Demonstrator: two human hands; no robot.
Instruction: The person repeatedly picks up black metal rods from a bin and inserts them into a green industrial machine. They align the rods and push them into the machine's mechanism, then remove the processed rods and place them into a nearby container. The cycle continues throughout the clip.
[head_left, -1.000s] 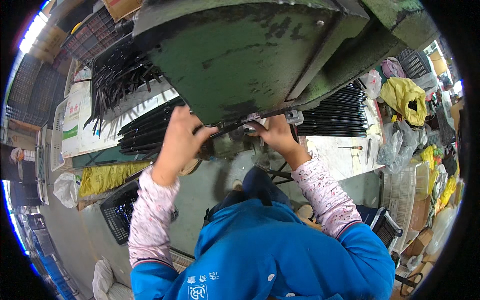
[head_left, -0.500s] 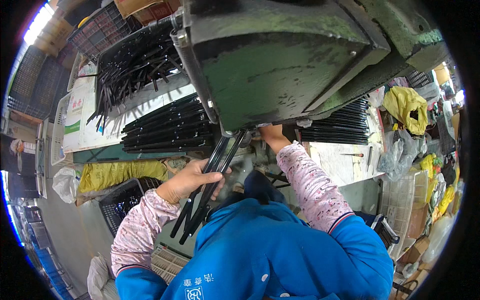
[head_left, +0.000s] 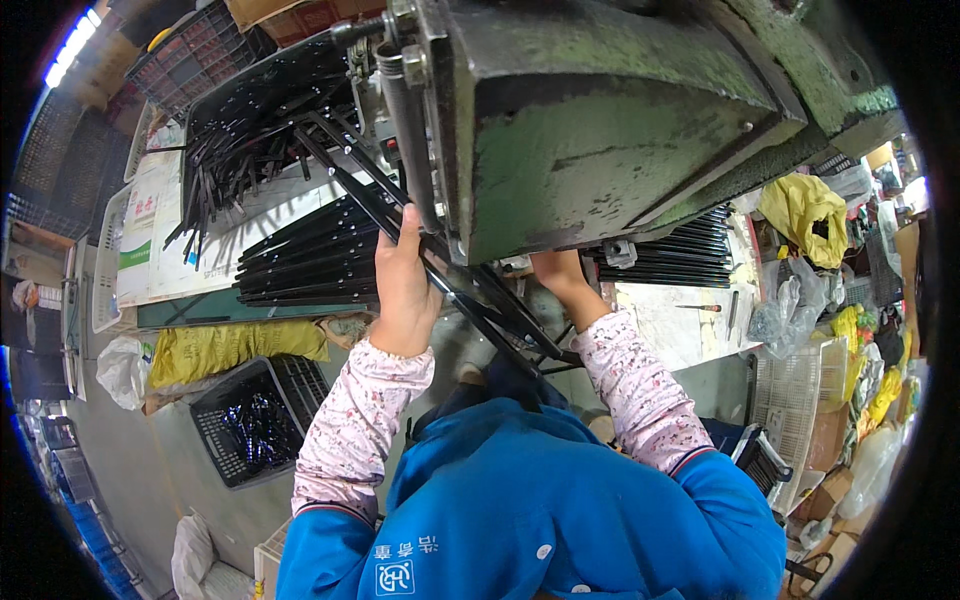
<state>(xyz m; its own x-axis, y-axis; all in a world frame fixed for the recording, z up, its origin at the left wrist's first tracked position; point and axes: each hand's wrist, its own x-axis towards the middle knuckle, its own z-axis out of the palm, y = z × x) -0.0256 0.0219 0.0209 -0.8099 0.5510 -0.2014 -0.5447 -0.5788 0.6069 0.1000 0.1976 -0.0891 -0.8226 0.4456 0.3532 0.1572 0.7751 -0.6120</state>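
Note:
My left hand (head_left: 405, 290) is closed around a set of long black riveted metal bars (head_left: 352, 187), with the thumb pointing up along them. The bars run slantwise from the far left, past the machine's lower corner, down to the near right. My right hand (head_left: 562, 278) is beneath the big green machine head (head_left: 620, 150), close to the bars' near end. Its fingers are hidden by the machine, so I cannot tell whether it grips anything.
Stacked black bars lie on the tables left (head_left: 320, 255) and right (head_left: 680, 255) of the machine. Behind the left stack is a heap of loose black strips (head_left: 230, 165). A black crate (head_left: 215, 420) stands on the floor at left. A yellow bag (head_left: 805, 215) and plastic bags lie at right.
My left hand has moved up and forward, turning the bars so their far ends now point to the far left. My right hand stays near the machine, shifted slightly right.

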